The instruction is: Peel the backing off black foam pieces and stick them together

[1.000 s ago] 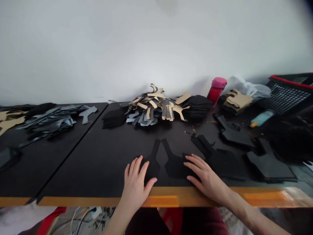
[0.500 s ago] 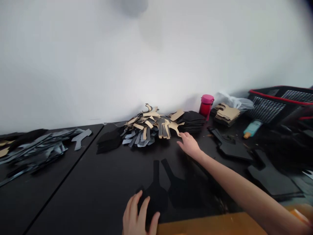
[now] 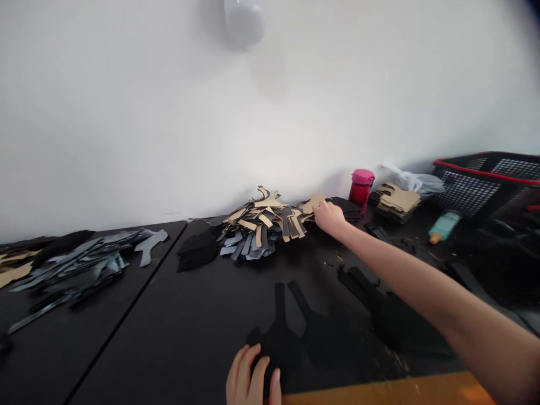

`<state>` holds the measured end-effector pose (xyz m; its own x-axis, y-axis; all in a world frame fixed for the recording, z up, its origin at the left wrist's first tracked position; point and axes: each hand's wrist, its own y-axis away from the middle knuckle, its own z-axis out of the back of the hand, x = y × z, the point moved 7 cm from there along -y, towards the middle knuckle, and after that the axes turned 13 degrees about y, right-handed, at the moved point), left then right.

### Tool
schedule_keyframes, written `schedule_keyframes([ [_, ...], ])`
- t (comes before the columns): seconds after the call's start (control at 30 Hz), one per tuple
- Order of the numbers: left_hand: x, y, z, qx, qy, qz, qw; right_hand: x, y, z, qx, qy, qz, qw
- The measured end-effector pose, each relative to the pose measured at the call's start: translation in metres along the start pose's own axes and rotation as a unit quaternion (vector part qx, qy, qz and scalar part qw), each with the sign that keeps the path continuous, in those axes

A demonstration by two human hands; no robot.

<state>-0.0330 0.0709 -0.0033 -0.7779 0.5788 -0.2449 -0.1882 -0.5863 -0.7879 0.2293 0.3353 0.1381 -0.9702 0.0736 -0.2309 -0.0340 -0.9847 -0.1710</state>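
Head view, nearest entries first: what is the left hand (image 3: 251,374) doing?

Resting on a black cut-out piece (image 3: 280,343) near the table's orange edge strip (image 3: 379,391), fingers close together and slightly curled. It is pressing, not gripping. Even, flat pressure is the sound way of keeping that piece from creeping.

And the right hand (image 3: 329,218)?

Stretching far forward, fingers narrowly bunched at a tan piece (image 3: 314,202) on the rim of a mixed tan-and-black pile (image 3: 264,225). Whether it is pinching, I cannot tell, because the hand is hiding its fingertips. Lifting one piece alone is better than dragging the pile.

Remaining stock, working outward?

A second black cut-out (image 3: 324,340) is lying just beside the first, with further black pieces (image 3: 392,309) beneath the right forearm. On the black tabletop (image 3: 126,298), grey strips (image 3: 71,270) are heaping at left. Farther right, a tan bundle (image 3: 396,201), a red bottle (image 3: 361,188) and a red-rimmed mesh basket (image 3: 476,188) are standing against the white wall (image 3: 270,112).
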Motion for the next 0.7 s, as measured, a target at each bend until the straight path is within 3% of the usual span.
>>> schedule_keyframes([
  [0.1,-0.002,-0.003,0.005,0.02,0.018,-0.026,0.999,-0.02,0.008,0.03,0.037,0.005,0.031,0.999],
  [0.2,-0.007,-0.01,0.014,0.016,0.068,-0.001,0.998,-0.035,0.03,0.045,0.109,-0.024,0.092,0.989],
  [0.27,-0.014,-0.02,0.019,0.007,0.134,0.05,0.99,-0.038,0.054,0.047,0.168,-0.066,0.141,0.974],
  [0.33,-0.02,-0.033,0.014,0.019,0.237,0.16,0.958,-0.034,0.081,0.044,0.219,-0.11,0.18,0.953],
  [0.4,-0.029,-0.044,-0.003,0.043,0.377,0.297,0.876,-0.025,0.107,0.039,0.256,-0.161,0.207,0.93],
  [0.47,-0.044,-0.051,-0.022,0.015,0.528,0.401,0.749,-0.016,0.128,0.032,0.285,-0.226,0.221,0.905],
  [0.53,-0.058,-0.053,-0.04,-0.017,0.622,0.467,0.628,-0.01,0.146,0.022,0.317,-0.284,0.23,0.875],
  [0.57,-0.064,-0.052,-0.047,-0.03,0.646,0.484,0.589,-0.008,0.155,0.016,0.329,-0.296,0.238,0.865],
  [0.63,-0.07,-0.044,-0.056,-0.048,0.661,0.506,0.552,-0.007,0.17,0.009,0.292,-0.277,0.254,0.88],
  [0.7,-0.072,-0.033,-0.06,-0.059,0.652,0.522,0.547,-0.01,0.186,0.016,0.134,-0.233,0.238,0.933],
])
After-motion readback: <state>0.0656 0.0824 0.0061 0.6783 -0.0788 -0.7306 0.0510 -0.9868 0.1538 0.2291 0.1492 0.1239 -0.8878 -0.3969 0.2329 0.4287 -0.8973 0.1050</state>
